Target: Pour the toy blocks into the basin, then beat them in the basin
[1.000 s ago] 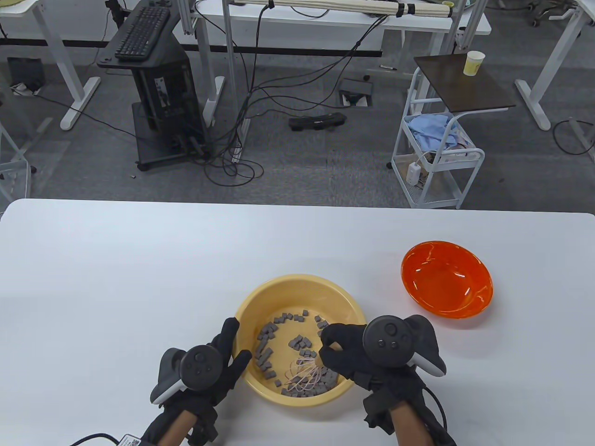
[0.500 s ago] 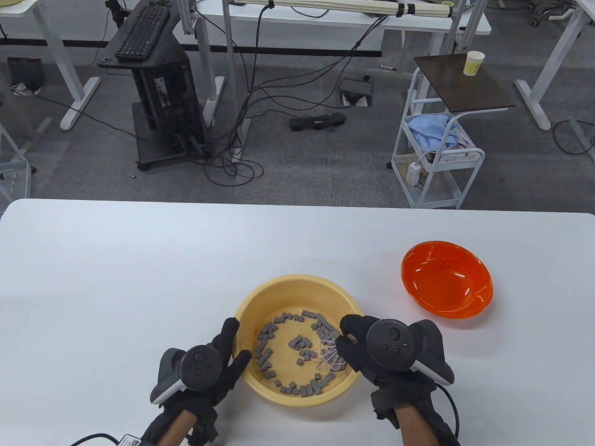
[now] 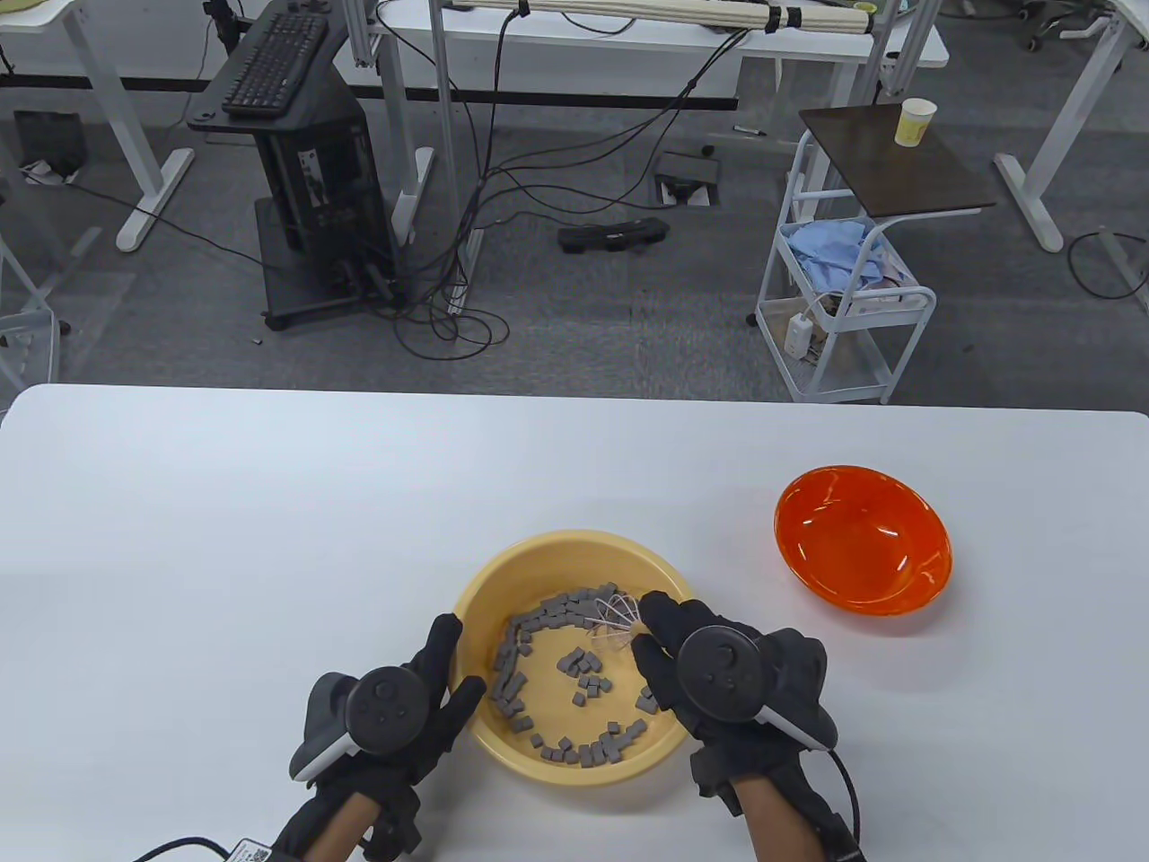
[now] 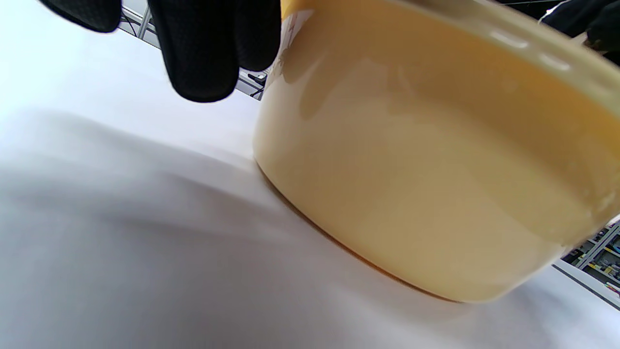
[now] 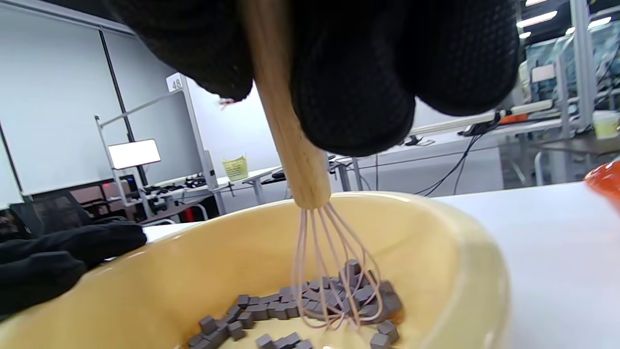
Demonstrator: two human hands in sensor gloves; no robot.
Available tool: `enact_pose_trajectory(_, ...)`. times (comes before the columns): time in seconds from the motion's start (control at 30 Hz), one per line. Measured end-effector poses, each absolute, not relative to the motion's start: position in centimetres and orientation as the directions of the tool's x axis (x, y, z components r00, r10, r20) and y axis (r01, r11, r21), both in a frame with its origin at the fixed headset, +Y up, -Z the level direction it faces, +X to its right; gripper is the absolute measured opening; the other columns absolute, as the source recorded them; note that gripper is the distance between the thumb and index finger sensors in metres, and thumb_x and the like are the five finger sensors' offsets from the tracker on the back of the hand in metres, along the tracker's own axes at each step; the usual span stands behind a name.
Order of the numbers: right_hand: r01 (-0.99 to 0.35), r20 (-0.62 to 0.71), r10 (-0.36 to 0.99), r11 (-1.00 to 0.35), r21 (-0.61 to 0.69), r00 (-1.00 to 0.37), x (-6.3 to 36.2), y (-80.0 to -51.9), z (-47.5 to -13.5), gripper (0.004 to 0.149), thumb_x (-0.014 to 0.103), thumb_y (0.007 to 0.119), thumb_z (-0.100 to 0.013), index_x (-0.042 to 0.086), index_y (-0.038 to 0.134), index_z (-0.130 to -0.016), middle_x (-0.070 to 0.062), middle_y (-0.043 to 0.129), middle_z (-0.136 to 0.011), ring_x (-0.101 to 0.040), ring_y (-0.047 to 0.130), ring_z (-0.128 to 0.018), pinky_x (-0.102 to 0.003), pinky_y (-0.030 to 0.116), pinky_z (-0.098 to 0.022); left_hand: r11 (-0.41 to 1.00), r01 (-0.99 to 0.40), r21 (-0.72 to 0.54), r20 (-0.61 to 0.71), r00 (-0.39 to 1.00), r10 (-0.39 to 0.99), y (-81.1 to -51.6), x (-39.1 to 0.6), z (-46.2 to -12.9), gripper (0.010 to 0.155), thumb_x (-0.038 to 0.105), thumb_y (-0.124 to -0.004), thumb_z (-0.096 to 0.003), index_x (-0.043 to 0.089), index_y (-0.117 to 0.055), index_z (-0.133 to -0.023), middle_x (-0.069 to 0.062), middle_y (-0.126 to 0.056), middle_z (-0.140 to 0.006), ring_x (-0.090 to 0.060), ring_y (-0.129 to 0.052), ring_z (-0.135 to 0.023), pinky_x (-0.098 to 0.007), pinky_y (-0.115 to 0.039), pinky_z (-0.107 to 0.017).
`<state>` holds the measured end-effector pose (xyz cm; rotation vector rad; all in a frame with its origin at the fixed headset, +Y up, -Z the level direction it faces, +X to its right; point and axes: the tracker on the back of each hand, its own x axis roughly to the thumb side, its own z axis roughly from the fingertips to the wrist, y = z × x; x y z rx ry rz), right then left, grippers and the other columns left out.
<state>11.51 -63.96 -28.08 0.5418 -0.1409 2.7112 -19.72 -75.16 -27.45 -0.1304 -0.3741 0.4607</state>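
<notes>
The table view looks down from above over my table (image 3: 269, 503) toward the room. My left wrist view sits low, close against the basin (image 4: 411, 169) wall. My right wrist view looks close into the basin, which all three share.

Grey blocks (image 3: 556, 664) in yellow basin (image 3: 503, 575), whisk (image 3: 615, 620) upright

Your right hand (image 3: 696, 669) has carried the whisk (image 3: 615, 620) from the basin's (image 3: 574, 548) near right side to its far side, pushing blocks (image 3: 556, 615) into an arc there.
</notes>
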Motion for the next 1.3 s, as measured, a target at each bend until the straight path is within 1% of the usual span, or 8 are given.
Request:
enact_pose_trajectory(0.2, -0.467, 0.427, 0.459, -0.879, 0.092, -0.779, 10.8, -65.1, -28.5, 0.047, 0.029, 0.075, -0.069, 0.0, 0.069, -0.106, -0.035, 0.082, -0.085, -0.038, 0.097, -0.053, -0.06, 0.079, -0.053, 0.894, -0.405, -0.195, 0.323, 0.834, 0.448, -75.1, -19.8, -27.5, 0.075, 0.046, -0.046, -0.0703, -0.006, -0.02, -0.117, -0.032, -0.057, -0.119, -0.051, -0.081, -0.099, -0.08, -0.056, -0.067)
enact_pose_trajectory(0.4, -0.529, 0.452, 0.56, -0.823, 0.207, -0.695, 10.1, -65.7, -28.6, 0.048, 0.028, 0.074, -0.069, -0.001, 0.068, -0.106, -0.036, 0.082, -0.087, -0.04, 0.098, -0.055, -0.06, 0.079, -0.053, 0.895, -0.397, -0.203, 0.331, 0.832, 0.445, -75.2, -19.8, -27.4, 0.076, 0.047, -0.044, -0.0704, -0.007, -0.018, -0.117, -0.034, -0.052, -0.121, -0.054, -0.078, -0.101, -0.082, -0.053, -0.066)
enact_pose_trajectory(0.6, -0.569, 0.462, 0.658, -0.751, 0.335, -0.595, 10.2, -65.3, -28.6, 0.047, 0.029, 0.075, -0.069, -0.003, 0.071, -0.104, -0.036, 0.085, -0.081, -0.039, 0.099, -0.05, -0.059, 0.08, -0.051, 0.894, -0.391, -0.22, 0.331, 0.832, 0.445, -75.2, -19.8, -27.5, 0.077, 0.048, -0.044, -0.0705, -0.007, -0.017, -0.117, -0.035, -0.054, -0.12, -0.054, -0.078, -0.1, -0.082, -0.053, -0.067)
enact_pose_trajectory(0.7, -0.55, 0.47, 0.662, -0.748, 0.371, -0.583, 10.3, -64.8, -28.5, 0.048, 0.029, 0.076, -0.069, -0.005, 0.072, -0.102, -0.035, 0.087, -0.075, -0.035, 0.099, -0.045, -0.057, 0.081, -0.048, 0.891, -0.397, -0.223, 0.332, 0.828, 0.452, -75.3, -19.8, -27.5, 0.076, 0.048, -0.043, -0.0704, -0.007, -0.016, -0.117, -0.035, -0.055, -0.119, -0.054, -0.079, -0.099, -0.082, -0.053, -0.066)
enact_pose_trajectory(0.83, -0.501, 0.479, 0.621, -0.783, 0.368, -0.62, 10.8, -64.0, -28.3, 0.047, 0.03, 0.077, -0.069, -0.004, 0.074, -0.101, -0.031, 0.089, -0.069, -0.029, 0.097, -0.038, -0.054, 0.082, -0.046, 0.892, -0.393, -0.223, 0.332, 0.83, 0.449, -75.3, -19.8, -27.5, 0.076, 0.048, -0.043, -0.0704, -0.007, -0.016, -0.117, -0.036, -0.055, -0.119, -0.054, -0.079, -0.099, -0.082, -0.053, -0.066)
enact_pose_trajectory(1.0, -0.498, 0.48, 0.59, -0.807, 0.318, -0.649, 11.6, -62.9, -28.0, 0.045, 0.031, 0.079, -0.067, -0.003, 0.079, -0.097, -0.023, 0.091, -0.056, -0.021, 0.093, -0.028, -0.05, 0.084, -0.041, 0.891, -0.393, -0.227, 0.332, 0.829, 0.45, -75.3, -19.8, -27.5, 0.076, 0.048, -0.042, -0.0703, -0.006, -0.015, -0.117, -0.036, -0.056, -0.118, -0.054, -0.079, -0.099, -0.083, -0.053, -0.066)
enact_pose_trajectory(1.07, -0.494, 0.474, 0.577, -0.816, 0.301, -0.665, 12.0, -62.4, -27.8, 0.044, 0.031, 0.08, -0.067, -0.003, 0.08, -0.095, -0.021, 0.091, -0.053, -0.019, 0.092, -0.026, -0.05, 0.085, -0.04, 0.891, -0.392, -0.229, 0.331, 0.829, 0.45, -75.3, -19.8, -27.5, 0.076, 0.048, -0.042, -0.0703, -0.006, -0.015, -0.117, -0.036, -0.056, -0.118, -0.054, -0.079, -0.099, -0.083, -0.053, -0.066)
enact_pose_trajectory(1.3, -0.448, 0.457, 0.493, -0.869, 0.211, -0.74, 12.9, -61.1, -27.2, 0.042, 0.032, 0.082, -0.066, -0.001, 0.083, -0.092, -0.018, 0.09, -0.049, -0.017, 0.089, -0.023, -0.049, 0.084, -0.038, 0.89, -0.393, -0.231, 0.331, 0.829, 0.452, -75.3, -19.8, -27.5, 0.077, 0.048, -0.042, -0.0703, -0.006, -0.014, -0.117, -0.037, -0.056, -0.118, -0.054, -0.079, -0.099, -0.083, -0.053, -0.066)
